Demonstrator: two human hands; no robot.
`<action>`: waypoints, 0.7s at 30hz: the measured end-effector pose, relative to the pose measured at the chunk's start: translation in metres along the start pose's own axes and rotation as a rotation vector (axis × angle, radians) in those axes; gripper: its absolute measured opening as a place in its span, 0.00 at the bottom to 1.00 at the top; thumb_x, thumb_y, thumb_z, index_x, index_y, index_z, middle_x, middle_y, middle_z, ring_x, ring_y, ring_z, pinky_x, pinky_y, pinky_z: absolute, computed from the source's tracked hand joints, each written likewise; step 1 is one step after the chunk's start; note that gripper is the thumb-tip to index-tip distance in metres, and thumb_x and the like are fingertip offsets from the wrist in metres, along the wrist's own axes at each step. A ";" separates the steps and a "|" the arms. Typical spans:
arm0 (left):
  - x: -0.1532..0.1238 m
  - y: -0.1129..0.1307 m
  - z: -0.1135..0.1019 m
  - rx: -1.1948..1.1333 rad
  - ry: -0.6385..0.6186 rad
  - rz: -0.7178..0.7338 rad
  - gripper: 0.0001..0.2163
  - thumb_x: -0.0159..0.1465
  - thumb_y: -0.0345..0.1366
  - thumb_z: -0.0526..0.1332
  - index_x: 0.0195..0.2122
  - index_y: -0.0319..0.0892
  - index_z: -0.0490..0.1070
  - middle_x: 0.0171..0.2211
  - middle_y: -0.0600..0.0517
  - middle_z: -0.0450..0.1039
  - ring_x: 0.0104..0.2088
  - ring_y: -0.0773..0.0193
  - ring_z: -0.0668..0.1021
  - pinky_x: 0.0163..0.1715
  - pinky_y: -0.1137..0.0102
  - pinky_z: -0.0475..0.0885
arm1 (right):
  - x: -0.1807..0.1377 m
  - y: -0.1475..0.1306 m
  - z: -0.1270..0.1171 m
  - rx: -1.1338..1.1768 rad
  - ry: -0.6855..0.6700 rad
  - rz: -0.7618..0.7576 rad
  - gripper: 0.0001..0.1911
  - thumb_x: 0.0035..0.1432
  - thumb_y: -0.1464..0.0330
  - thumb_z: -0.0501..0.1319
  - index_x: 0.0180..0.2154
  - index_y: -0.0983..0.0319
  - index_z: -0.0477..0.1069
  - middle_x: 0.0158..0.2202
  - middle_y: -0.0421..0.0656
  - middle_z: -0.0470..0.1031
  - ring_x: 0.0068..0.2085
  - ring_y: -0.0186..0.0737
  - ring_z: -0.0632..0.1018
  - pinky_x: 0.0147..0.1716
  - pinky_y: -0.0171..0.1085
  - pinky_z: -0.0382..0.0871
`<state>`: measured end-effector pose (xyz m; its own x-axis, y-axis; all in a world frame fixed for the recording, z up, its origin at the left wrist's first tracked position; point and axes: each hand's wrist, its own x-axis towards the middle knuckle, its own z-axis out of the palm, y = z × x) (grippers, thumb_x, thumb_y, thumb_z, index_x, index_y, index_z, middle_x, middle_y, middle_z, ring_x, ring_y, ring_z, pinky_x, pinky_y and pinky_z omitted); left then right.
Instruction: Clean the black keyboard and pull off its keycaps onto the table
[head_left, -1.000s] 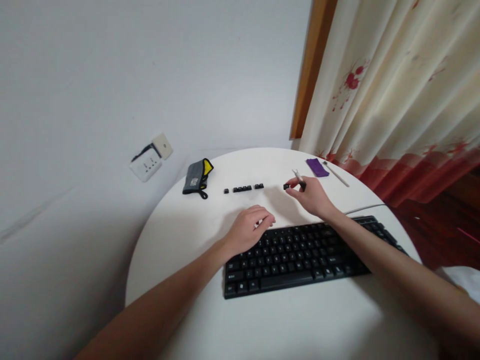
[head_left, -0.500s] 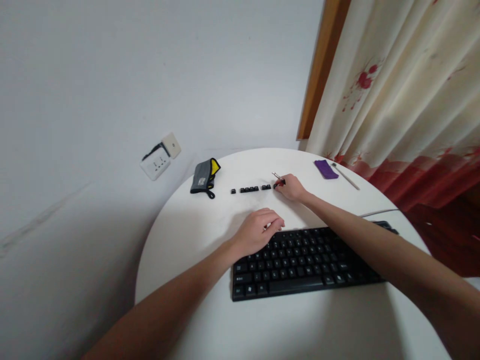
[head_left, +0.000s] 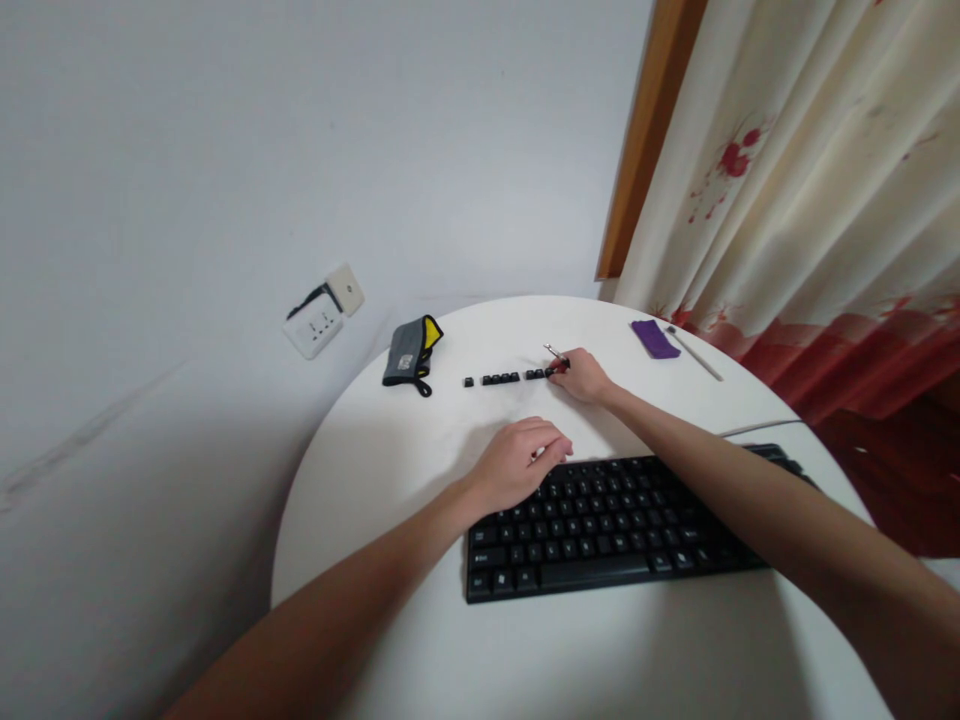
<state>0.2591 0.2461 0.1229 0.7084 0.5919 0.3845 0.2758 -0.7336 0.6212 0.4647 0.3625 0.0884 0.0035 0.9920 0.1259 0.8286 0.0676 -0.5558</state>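
My left hand (head_left: 517,462) lies over the upper left corner of the black keyboard (head_left: 600,530), palm down. Its fingers stretch loosely to the right, with a small gap by the thumb and nothing visible in its grasp. Farther out, my right hand (head_left: 581,376) pinches a slim tool (head_left: 556,353) whose silver end points up and left; the exact kind is unclear. The fingertips are down at the right end of a row of small black keycaps (head_left: 500,379) on the white table. Part of that end is hidden by the fingers. My right forearm crosses above the keyboard's right side.
A folded grey cloth (head_left: 409,355) with yellow lining lies left of the keycaps. Toward the right edge of the round table (head_left: 360,460) are a purple cloth (head_left: 655,339) and a thin brush-like stick (head_left: 697,355). A cable (head_left: 761,426) runs behind the keyboard. Wall and curtain border the table.
The keycap at my right fingertips now sits closer to its neighbours in the row. My left hand stays in place; the view has shifted very slightly.
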 end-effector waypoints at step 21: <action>0.001 0.001 0.000 0.021 -0.001 0.010 0.15 0.71 0.36 0.51 0.32 0.41 0.75 0.30 0.51 0.76 0.35 0.63 0.76 0.40 0.68 0.69 | -0.001 -0.001 -0.001 0.007 -0.013 -0.012 0.12 0.52 0.70 0.67 0.40 0.62 0.79 0.34 0.43 0.80 0.33 0.37 0.77 0.35 0.32 0.66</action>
<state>0.2598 0.2462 0.1237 0.7120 0.5843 0.3894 0.2823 -0.7460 0.6032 0.4645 0.3615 0.0898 -0.0132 0.9924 0.1220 0.8244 0.0798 -0.5603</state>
